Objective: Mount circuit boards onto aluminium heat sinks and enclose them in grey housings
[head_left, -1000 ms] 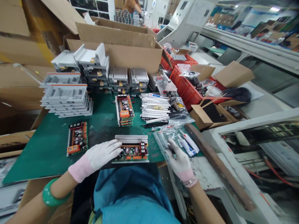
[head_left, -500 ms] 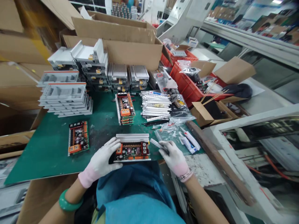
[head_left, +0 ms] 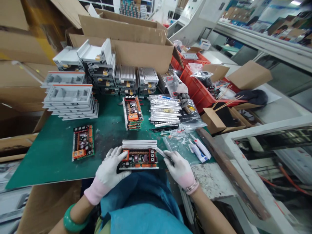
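Note:
A circuit board (head_left: pixel 138 158) with orange and black parts lies at the table's near edge, against a ribbed silver heat sink (head_left: pixel 139 144). My left hand (head_left: pixel 108 167), in a white glove, grips the board's left end, fingers on top and thumb along the near side. My gloved right hand (head_left: pixel 179 167) pinches a thin pale strip (head_left: pixel 159 151). The strip's tip meets the upper right corner of the board, by the heat sink's end. Its exact kind is not clear, and the fingers hide its other end.
Another circuit board (head_left: pixel 83 143) lies left, and a stack of boards (head_left: pixel 133 112) stands ahead. Beyond are silver bars (head_left: pixel 164 110), stacked grey housings (head_left: pixel 68 96) and heat sinks (head_left: pixel 125 75). Tubes (head_left: pixel 198 152) lie right, near a brown bar (head_left: pixel 231 172) and red crates (head_left: pixel 195 84).
My right hand has moved slightly left and down, bringing the strip's tip to the board's upper right corner. My left hand stays on the board's left end.

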Demonstrator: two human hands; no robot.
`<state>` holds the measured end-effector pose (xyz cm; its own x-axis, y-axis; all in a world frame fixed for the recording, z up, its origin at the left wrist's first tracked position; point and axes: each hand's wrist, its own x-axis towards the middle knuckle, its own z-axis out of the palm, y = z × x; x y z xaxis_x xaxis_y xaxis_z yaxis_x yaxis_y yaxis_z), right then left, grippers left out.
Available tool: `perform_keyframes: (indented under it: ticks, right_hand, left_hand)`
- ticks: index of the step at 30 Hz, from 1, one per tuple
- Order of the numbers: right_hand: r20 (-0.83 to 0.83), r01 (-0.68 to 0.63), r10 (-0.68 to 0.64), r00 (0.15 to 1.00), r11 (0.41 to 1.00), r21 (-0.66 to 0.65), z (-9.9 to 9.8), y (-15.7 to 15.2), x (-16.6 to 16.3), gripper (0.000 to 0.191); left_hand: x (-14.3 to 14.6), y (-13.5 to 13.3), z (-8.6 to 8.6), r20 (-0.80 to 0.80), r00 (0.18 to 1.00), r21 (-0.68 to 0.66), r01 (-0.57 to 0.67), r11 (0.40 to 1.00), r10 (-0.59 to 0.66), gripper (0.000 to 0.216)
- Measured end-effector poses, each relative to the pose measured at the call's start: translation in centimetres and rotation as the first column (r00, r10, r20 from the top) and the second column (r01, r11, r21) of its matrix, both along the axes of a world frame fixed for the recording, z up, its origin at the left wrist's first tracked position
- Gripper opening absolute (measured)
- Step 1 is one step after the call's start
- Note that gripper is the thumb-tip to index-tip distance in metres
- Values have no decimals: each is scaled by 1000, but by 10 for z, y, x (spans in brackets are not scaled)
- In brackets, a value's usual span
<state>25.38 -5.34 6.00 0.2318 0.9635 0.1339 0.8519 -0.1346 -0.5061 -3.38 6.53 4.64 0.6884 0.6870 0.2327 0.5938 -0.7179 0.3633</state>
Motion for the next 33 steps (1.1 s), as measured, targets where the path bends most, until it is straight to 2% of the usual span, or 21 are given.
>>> perform_keyframes:
  ticks: [3,6,9,11,13,17,20,22,25,30,33]
  right_hand:
    - [71,-149,147,987,989,24,1,6,18,23]
    - [125,-307,300,946,951,42,1,23,34,20]
    - [97,-376,371,924,926,42,-1,41,33,19]
    - [57,-332,330,942,943,23,-1,47,27,15]
    - [32,-235,233,972,971,46,0,47,24,13]
    - [52,11,-20,998,986,166,6,32,39,29]
    - [79,202,-205,976,978,48,10,20,55,41]
    - [44,247,-244,969,967,-64,11,15,57,47]
    - [-130,179,-199,971,972,-153,11,16,43,53]
    - [-378,-31,7,926,998,-57,7,32,9,46]
    - [-368,-100,86,926,995,-18,7,47,8,37]
  left_hand:
    - [3,1,6,13,1000,-70,-13,997,14,62]
    - [4,7,10,37,999,-92,16,996,-12,59]
    - [3,12,9,78,997,-101,32,994,-24,58]
    - [3,12,6,105,994,-101,31,994,-21,58]
    - [2,12,5,125,992,-102,39,994,-27,57]
    - [0,10,4,135,989,-103,78,992,-63,57]
    - [-1,9,4,129,990,-110,66,992,-51,60]
    - [-1,9,4,123,992,-131,58,990,-42,60]
    - [0,10,3,124,992,-147,47,988,-29,59]
    - [1,11,5,128,992,-153,40,987,-21,54]
    - [0,12,4,129,992,-138,28,990,-10,55]
